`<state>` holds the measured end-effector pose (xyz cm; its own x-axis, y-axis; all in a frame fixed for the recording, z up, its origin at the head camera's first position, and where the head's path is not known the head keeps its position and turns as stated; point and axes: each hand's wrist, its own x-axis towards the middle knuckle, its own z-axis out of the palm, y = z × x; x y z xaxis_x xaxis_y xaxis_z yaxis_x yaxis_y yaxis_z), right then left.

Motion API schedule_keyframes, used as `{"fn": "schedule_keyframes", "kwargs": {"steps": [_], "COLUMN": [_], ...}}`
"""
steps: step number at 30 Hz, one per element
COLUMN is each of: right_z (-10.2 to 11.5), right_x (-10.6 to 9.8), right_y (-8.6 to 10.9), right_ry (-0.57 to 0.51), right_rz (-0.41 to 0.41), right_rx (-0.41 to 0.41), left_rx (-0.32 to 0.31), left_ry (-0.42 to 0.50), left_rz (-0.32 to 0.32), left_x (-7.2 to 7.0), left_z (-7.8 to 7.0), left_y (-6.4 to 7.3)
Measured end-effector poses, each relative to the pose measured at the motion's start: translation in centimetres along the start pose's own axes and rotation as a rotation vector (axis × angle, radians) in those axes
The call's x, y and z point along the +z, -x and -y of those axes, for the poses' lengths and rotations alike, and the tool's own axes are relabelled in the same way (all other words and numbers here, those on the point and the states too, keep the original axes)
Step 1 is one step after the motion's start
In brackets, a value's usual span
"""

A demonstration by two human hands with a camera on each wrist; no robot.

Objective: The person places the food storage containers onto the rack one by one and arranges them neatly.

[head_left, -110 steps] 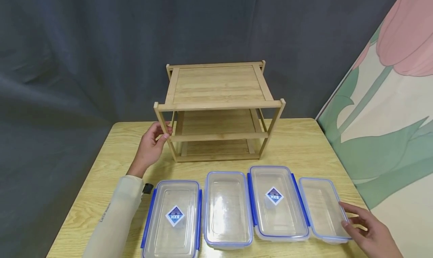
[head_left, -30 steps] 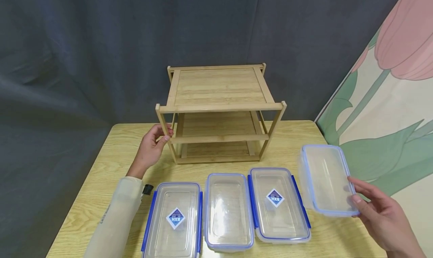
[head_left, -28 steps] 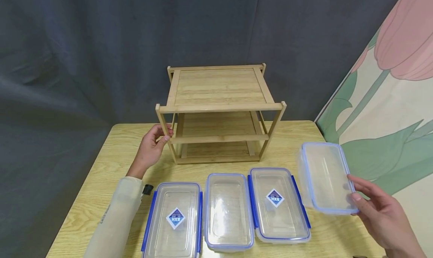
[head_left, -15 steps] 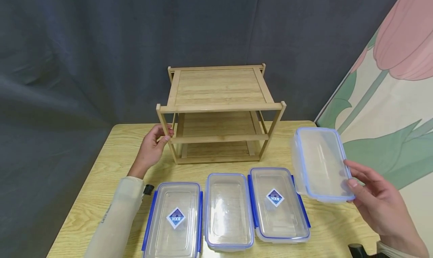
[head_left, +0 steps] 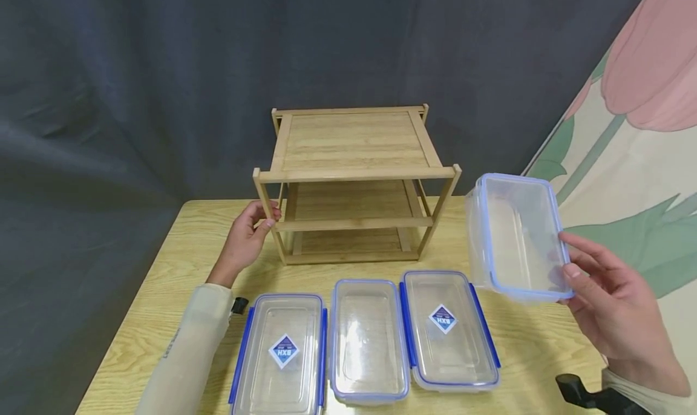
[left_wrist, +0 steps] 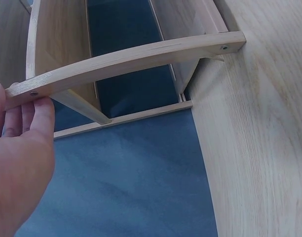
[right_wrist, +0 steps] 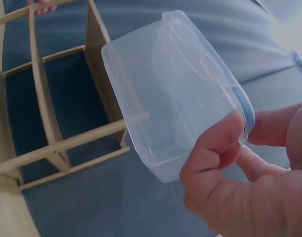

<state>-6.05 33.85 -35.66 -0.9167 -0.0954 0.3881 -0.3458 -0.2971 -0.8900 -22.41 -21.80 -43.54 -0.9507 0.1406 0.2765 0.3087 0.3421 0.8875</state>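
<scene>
My left hand (head_left: 243, 241) holds the front left post of a three-tier wooden rack (head_left: 356, 138). In the left wrist view, its fingers pinch the end of that wooden post (left_wrist: 131, 61). On the right, my right hand (head_left: 618, 309) grips the right edge of a clear plastic food container (head_left: 523, 236) with a light blue rim. The container is lifted above the table, tilted with its top towards the head camera. Seen from the right wrist, the thumb and fingers (right_wrist: 212, 148) clasp the rim side, and nothing shows inside the clear body.
Three similar food containers lie along the table's front: a left one (head_left: 296, 379) with a label, a middle one (head_left: 370, 342), and a labelled right one (head_left: 454, 354). A dark curtain (head_left: 348, 40) hangs behind the rack. A flower-patterned wall covering (head_left: 626, 251) borders the right side.
My right hand has lifted the rightmost container off the table, raising it farther back and tilting it. The left hand keeps its hold on the rack post.
</scene>
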Motion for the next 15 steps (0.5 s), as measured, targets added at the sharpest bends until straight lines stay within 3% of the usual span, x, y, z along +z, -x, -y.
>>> {"fn": "schedule_keyframes", "kwargs": {"steps": [7,15], "right_z": [0.6,1.3], "right_x": [1.7,3.8], "right_y": [-2.3,-4.8], "right_ry": [-0.132,-0.109], "right_rz": [0.036,0.069], "right_rx": [-0.020,-0.026], "left_rx": [0.020,0.124], "left_ry": [0.028,0.150], "left_rz": [-0.016,-0.027], "left_x": [0.0,0.1], "left_z": [-0.1,-0.5], "left_y": [-0.2,-0.4]}}
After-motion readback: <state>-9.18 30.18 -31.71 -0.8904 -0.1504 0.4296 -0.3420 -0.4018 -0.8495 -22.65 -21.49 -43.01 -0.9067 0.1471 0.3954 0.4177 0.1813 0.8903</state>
